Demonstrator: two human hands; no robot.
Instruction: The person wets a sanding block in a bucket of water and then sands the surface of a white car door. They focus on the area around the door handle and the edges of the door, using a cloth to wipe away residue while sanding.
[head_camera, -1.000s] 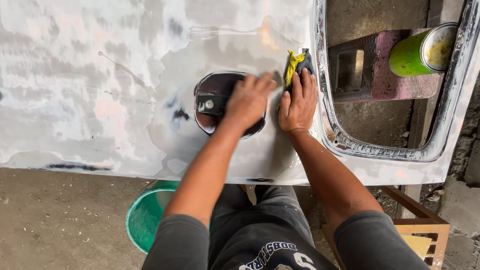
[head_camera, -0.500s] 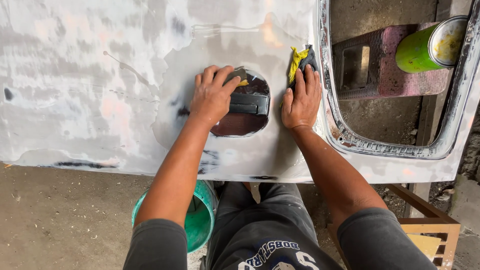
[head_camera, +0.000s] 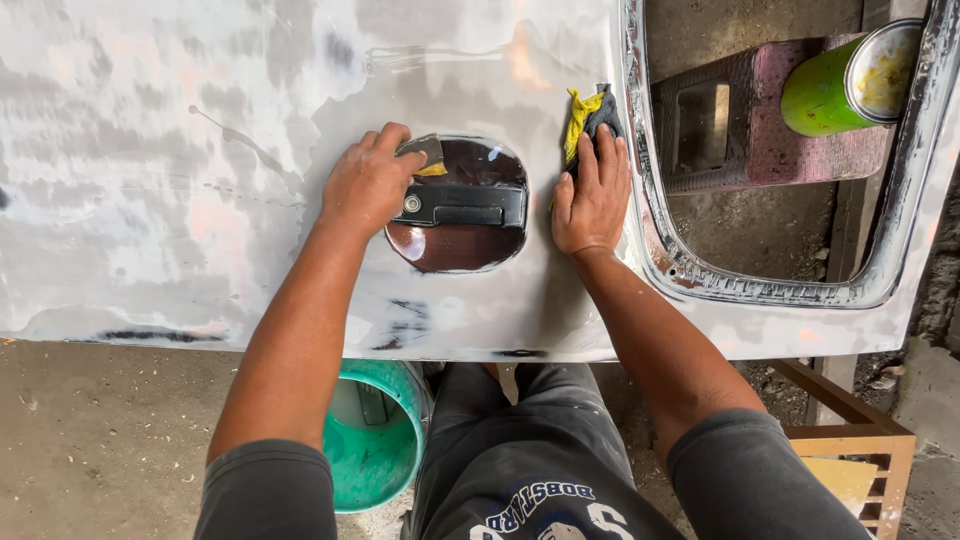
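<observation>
Head view showed sanding in hand: the left hand (head_camera: 368, 187) pinched a small sanding pad (head_camera: 424, 154) at the dark recess around the door handle (head_camera: 462, 206), while the right hand (head_camera: 590, 190) lay flat, fingers pinning a yellow rag (head_camera: 582, 117) on the grey car door (head_camera: 180, 180). Working tighter round the handle probably called for lighter pressure. Concrete floor (head_camera: 90, 440), a green bucket (head_camera: 375, 435) below.

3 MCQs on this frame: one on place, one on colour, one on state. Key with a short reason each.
1. Where does the yellow-and-grey rag lie?
A. under the right hand
B. in the bucket
C. on the floor

2. What colour is the plastic bucket below the sanded grey car door panel?
A. red
B. teal green
C. white

3. How is the left hand occupied?
A. hanging free
B. holding a small grey sanding sheet beside the black door handle
C. gripping the can

Key: 1 A, fingertips rest on it; 2 B, its rim shows teal; 3 B, sheet under the fingers.
</observation>
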